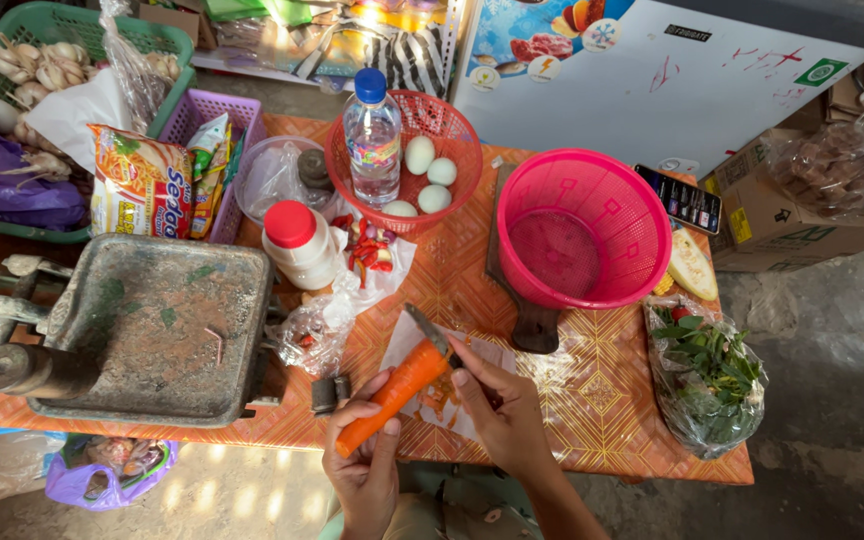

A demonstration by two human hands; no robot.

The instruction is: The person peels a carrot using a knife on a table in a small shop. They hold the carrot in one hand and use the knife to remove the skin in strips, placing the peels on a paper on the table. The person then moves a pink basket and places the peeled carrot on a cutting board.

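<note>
Peeling carrot (392,394), seemingly with knife (428,328).

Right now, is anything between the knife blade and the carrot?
Nothing visible. The left hand holds the carrot over the table edge, and the knife in the right hand lies directly against the carrot's upper end.

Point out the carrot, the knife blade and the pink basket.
carrot (392,395): head view, middle of its orange body.
knife blade (428,329): head view, flat of the blade.
pink basket (652,215): head view, right rim.
</note>
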